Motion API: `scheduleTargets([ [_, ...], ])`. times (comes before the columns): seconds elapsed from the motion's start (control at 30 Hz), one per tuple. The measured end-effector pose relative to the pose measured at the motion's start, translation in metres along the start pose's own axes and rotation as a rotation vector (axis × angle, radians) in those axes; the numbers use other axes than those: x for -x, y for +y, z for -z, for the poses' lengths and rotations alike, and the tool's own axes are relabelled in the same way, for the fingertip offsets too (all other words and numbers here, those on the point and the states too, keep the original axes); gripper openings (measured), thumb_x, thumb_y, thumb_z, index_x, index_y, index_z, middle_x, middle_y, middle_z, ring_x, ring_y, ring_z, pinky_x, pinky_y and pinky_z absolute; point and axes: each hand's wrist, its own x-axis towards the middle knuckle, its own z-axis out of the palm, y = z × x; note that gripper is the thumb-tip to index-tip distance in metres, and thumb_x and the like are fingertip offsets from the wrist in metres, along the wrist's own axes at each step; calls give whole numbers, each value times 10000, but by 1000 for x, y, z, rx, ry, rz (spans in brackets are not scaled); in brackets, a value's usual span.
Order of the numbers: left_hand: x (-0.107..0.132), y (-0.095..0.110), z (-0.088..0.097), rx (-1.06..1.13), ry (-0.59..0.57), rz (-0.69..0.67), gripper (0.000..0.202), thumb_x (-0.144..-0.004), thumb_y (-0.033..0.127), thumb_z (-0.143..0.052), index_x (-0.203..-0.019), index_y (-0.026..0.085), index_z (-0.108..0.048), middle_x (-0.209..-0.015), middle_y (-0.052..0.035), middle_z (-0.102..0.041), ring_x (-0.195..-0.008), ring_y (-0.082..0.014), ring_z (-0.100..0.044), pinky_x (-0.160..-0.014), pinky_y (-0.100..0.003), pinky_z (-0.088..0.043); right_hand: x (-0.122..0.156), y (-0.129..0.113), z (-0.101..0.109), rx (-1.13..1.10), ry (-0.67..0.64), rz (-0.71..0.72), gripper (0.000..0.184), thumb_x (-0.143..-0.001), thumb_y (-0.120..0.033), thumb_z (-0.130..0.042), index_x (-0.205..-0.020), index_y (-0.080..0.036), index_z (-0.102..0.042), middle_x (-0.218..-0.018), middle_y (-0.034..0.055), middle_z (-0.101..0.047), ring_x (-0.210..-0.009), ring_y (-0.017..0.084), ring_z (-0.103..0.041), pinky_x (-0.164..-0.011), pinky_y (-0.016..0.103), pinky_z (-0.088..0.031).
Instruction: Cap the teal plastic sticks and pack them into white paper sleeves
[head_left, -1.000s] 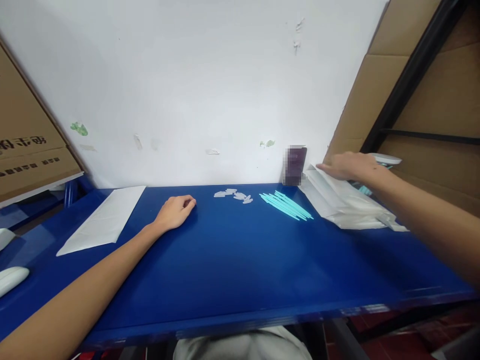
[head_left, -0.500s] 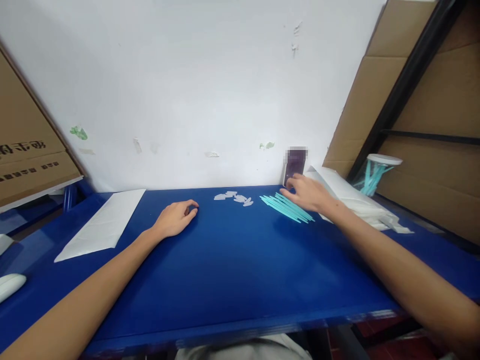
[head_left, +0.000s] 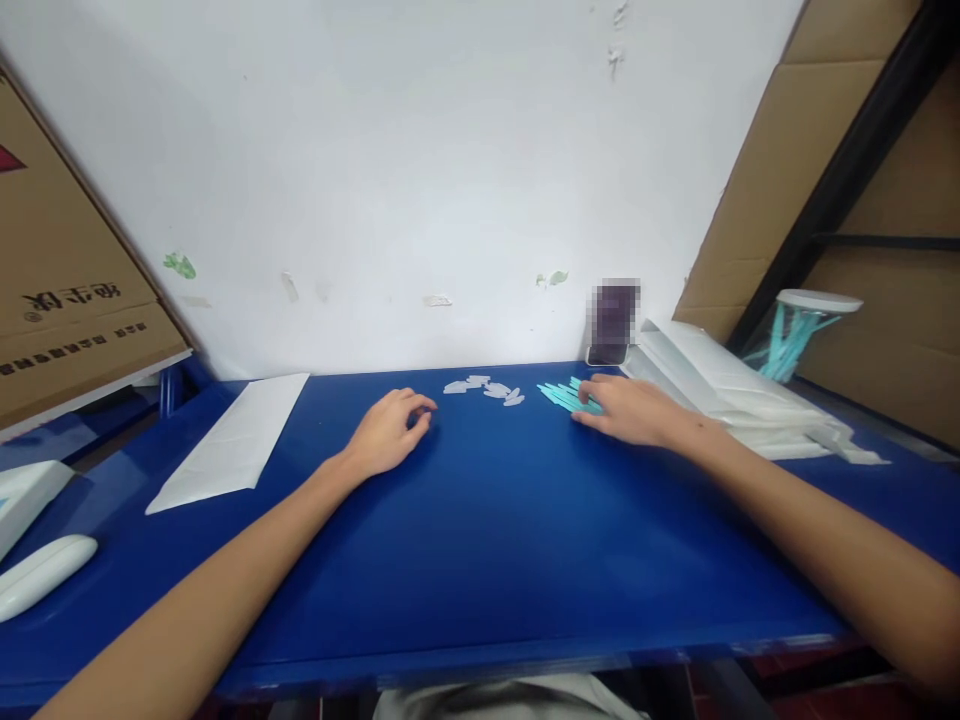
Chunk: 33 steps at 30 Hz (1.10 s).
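Observation:
My left hand (head_left: 391, 432) rests on the blue table (head_left: 480, 540), its fingers loosely curled and the thumb apart, with nothing in it. Several small translucent whitish flat pieces (head_left: 495, 390) lie just to its right. Over a row of slim turquoise sticks (head_left: 559, 394) lies my right hand (head_left: 626, 408). Its thumb and fingers are spread around the near ends of the sticks and seem to touch them. The palm hides part of the row, and no stick is lifted.
A phone (head_left: 611, 340) leans on the wall behind my right hand. White padded envelopes (head_left: 742, 395) are stacked at the right, before a lidded clear jar (head_left: 799, 335) of turquoise sticks. At the left lie a white envelope (head_left: 232, 440), a white rounded device (head_left: 49, 575) and a white box (head_left: 30, 495).
My right hand has come down and nearer over the sticks, now covering their near ends. The view has shifted, and my left hand sits closer to the whitish pieces.

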Motion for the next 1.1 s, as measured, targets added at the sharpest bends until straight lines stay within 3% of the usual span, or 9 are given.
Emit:
scheduleTargets([
  [0.1, -15, 31, -15, 49, -26, -114, 439, -1013, 427, -389, -1304, 218, -642, -1353, -125, -613, -1277, -310, -534, -1096, -503, -416, 0, -6, -2, -33, -17, 24, 335, -939, -489, -481, -1025, -218, -659, -1112, 127, -707, -987, 312, -676, -751, 386, -467],
  [0.17, -35, 47, -26, 24, -103, -118, 534, -1013, 514, -392, -1474, 277, -522, -1579, -137, -422, -1487, -391, -317, -1183, -629, -263, 1, -9, -2, -56, -17, 25, 350, -939, -508, -481, -1013, -227, -677, -1112, 118, -720, -985, 306, -683, -754, 382, -469],
  [0.27, -73, 61, -42, 35, -128, 100, 759, -974, 716, -318, -1620, 318, -283, -1700, -166, -171, -1550, -490, -64, -1164, -761, -88, 2, -7, 3, -67, 5, -19, 386, -954, -506, -444, -1078, -216, -667, -1094, 130, -732, -964, 314, -690, -725, 387, -472],
  [0.33, -96, 66, -50, 68, -169, 230, 870, -923, 814, -264, -1640, 324, -210, -1709, -185, -101, -1534, -535, -34, -1135, -796, -68, 2, -1, 4, -56, 14, -71, 440, -966, -524, -418, -1157, -197, -641, -1106, 152, -730, -980, 331, -689, -729, 399, -482],
  [0.43, -111, 70, -58, 58, -273, 254, 906, -891, 858, -237, -1633, 339, -238, -1707, -187, -109, -1520, -561, -58, -1118, -815, -48, 1, 14, 2, -46, 24, -188, 597, -984, -615, -334, -1290, -170, -589, -1249, 198, -679, -1099, 371, -658, -795, 447, -510],
  [0.6, -86, 62, -53, 9, -311, 131, 751, -978, 748, -191, -1599, 351, -336, -1693, -158, -214, -1550, -470, -123, -1145, -783, -75, -3, 32, -12, -26, 8, -310, 775, -994, -674, -136, -1190, -109, -630, -1263, 272, -601, -1044, 397, -662, -801, 513, -528],
  [0.73, -49, 41, -35, 24, -328, 58, 668, -1025, 667, -176, -1579, 353, -378, -1687, -123, -255, -1563, -392, -169, -1175, -741, -100, -4, 18, -18, -30, 0, -207, 591, -1034, -545, -190, -1147, -138, -603, -1201, 228, -596, -988, 333, -670, -852, 473, -514],
  [0.87, -24, 31, -23, 10, -185, 12, 639, -1065, 564, -130, -1537, 293, -465, -1657, -108, -337, -1563, -338, -202, -1225, -656, -118, -2, -8, -18, -56, 8, -59, 513, -1047, -501, -195, -1218, -183, -560, -1195, 169, -589, -1027, 295, -647, -898, 429, -497],
  [1.1, -32, 37, -25, 8, -99, -130, 569, -1074, 487, -218, -1486, 238, -521, -1613, -110, -412, -1541, -322, -260, -1240, -593, -163, -1, -22, -14, -109, 74, 105, 562, -1042, -536, -203, -1311, -201, -566, -1189, 148, -607, -1063, 296, -620, -878, 411, -466],
])
